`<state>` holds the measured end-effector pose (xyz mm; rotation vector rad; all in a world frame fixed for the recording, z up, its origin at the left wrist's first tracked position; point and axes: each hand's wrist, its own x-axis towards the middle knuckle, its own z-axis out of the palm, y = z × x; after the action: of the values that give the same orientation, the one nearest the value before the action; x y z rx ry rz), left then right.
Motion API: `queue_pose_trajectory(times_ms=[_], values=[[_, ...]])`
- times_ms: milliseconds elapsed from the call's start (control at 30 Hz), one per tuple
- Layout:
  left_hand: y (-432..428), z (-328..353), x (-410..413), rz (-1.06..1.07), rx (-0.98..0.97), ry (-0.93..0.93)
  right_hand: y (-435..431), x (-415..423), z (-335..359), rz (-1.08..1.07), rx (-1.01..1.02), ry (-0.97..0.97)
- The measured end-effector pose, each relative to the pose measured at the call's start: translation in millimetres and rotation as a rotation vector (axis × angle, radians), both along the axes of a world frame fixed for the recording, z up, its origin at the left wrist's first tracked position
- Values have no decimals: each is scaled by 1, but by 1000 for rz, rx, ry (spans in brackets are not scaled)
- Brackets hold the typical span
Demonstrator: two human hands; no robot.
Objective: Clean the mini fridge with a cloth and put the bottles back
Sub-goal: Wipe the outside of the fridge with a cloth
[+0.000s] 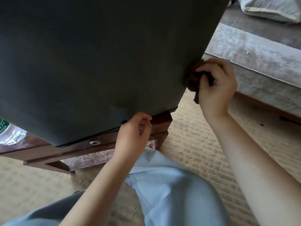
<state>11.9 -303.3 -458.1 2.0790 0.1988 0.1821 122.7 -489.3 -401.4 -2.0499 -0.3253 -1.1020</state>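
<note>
The dark grey mini fridge [97, 59] fills the upper left of the head view, its flat side facing me. It stands on a dark wooden stand [159, 126]. My right hand [216, 88] grips a bunched brown cloth [193, 77] and presses it against the fridge's right edge. My left hand [133, 132] has its fingers curled at the fridge's bottom edge, above the stand's corner. A clear plastic bottle with a green label [11, 132] shows partly at the far left, on the stand's top.
A bed with a grey velvet base [254, 62] runs along the right, a pillow [270, 8] on it at the top right. Beige patterned carpet [195, 141] covers the floor. My knees in light blue trousers [171, 185] are low in front.
</note>
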Motion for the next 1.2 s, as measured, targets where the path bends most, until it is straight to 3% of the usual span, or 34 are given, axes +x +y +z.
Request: queue_pose_trajectory(times_ms=[67, 233, 300, 533, 800, 867, 1033, 1200], values=[[1, -4, -3, 3, 6, 17, 7, -2, -16, -25, 51, 38], [28, -17, -24, 0, 95, 56, 28, -28, -110, -74, 94, 454], [47, -23, -36, 21, 132, 46, 33, -32, -124, -72, 58, 526], [101, -35, -73, 139, 197, 81, 54, -40, -111, -129, -39, 630], [148, -37, -105, 296, 262, 142, 132, -82, -110, 185, -283, 667], [158, -37, -111, 299, 275, 153, 127, -79, -107, 134, -224, 664], [181, -35, -119, 326, 253, 105, 110, -70, -98, -233, 12, 762], [189, -29, -116, 335, 218, 59, 176, -99, -105, -110, -118, 840]])
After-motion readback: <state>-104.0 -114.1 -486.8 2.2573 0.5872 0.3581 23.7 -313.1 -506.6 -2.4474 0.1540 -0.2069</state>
